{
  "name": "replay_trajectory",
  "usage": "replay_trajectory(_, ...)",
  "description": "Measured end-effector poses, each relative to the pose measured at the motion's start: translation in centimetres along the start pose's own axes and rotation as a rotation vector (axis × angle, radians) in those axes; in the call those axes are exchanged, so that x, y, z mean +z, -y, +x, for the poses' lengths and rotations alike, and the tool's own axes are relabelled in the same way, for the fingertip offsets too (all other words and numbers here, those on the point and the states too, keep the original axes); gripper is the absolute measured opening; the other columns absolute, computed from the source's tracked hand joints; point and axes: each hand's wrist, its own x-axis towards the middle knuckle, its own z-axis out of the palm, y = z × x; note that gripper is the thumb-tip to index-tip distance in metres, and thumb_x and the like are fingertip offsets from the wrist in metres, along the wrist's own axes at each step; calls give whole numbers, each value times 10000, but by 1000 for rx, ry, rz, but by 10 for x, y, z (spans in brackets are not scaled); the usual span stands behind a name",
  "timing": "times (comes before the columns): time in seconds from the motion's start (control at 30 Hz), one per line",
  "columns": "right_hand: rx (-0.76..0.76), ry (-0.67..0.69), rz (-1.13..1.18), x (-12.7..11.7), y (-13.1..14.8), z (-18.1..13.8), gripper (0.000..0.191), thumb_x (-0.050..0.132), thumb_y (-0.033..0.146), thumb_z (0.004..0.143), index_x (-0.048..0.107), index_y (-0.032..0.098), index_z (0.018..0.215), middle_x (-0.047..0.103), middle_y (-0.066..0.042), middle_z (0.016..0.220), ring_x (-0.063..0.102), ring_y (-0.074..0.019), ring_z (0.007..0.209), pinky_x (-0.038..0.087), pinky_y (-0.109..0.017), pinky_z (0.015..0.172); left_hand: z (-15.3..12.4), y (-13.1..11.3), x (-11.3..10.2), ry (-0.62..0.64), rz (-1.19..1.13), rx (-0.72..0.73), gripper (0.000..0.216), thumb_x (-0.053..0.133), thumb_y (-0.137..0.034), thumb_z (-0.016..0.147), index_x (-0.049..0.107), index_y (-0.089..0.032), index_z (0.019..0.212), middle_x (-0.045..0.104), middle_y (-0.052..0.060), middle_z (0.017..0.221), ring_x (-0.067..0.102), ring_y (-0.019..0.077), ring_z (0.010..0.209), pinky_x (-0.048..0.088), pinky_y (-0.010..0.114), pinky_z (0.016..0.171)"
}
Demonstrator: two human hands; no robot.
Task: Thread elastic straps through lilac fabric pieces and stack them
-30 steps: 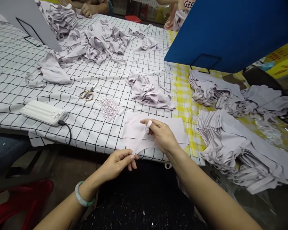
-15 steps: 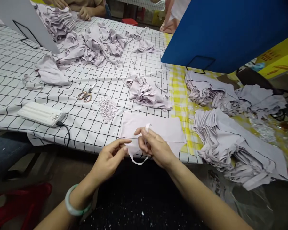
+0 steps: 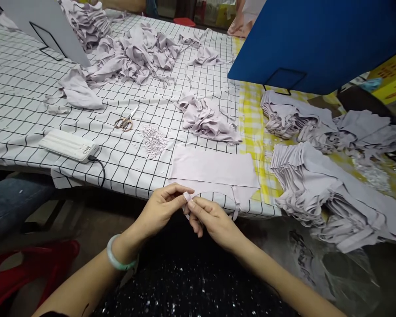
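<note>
A pale lilac strappy top [image 3: 214, 166] lies flat at the table's front edge, its straps toward me. One of its shoulder straps [image 3: 188, 197] is pinched between my two hands. My left hand [image 3: 161, 206] is closed, thumb and forefinger on the strap from the left. From the right, my right hand [image 3: 213, 216] grips the same strap with thumb and fingers, close against the left fingertips. The top's other strap [image 3: 235, 198] hangs over the edge to the right. Beyond the top lies a crumpled lilac garment [image 3: 209, 119].
Scissors [image 3: 126, 121] and a heap of small fabric snippets [image 3: 153, 141] lie left of the top. A white power bank [image 3: 67, 145] with a black cable sits farther left. Stacked lilac tops [image 3: 323, 189] are at right. A blue board [image 3: 303, 48] stands behind; a garment pile [image 3: 141, 53] lies far left.
My left hand has moved right and taken hold of the strap. My right hand has come down and toward it. The view has shifted slightly, and the strappy top now shows more fully.
</note>
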Motion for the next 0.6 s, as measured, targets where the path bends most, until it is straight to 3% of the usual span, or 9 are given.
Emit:
replay_trajectory(0.1, -6, -1, 20, 1, -2, 0, 399, 536, 555, 930, 598, 171, 841, 609, -1, 676, 572, -120, 603, 444, -251, 607, -2, -4, -1, 15, 51, 10, 167, 658, -277, 886, 699, -150, 987, 642, 10, 724, 605, 125, 689, 508, 279, 697)
replay_trajectory(0.3, -65, -68, -120, 0, -1, -2, 407, 504, 543, 956, 619, 172, 833, 403, 50, 615, 345, -93, 550, 279, -238, 523, -1, -6, -2, 41, 30, -40, 179, 628, -282, 898, 694, -132, 969, 659, 23, 770, 613, 117, 716, 517, 273, 720)
replay_trajectory(0.6, -111, -42, -229, 1, -3, 0, 446, 471, 575, 958, 575, 182, 775, 364, 43, 634, 319, -109, 587, 271, -249, 552, 1, -9, -4, 53, 50, -43, 222, 690, -247, 834, 634, -132, 1015, 634, 15, 836, 607, 103, 708, 524, 273, 700)
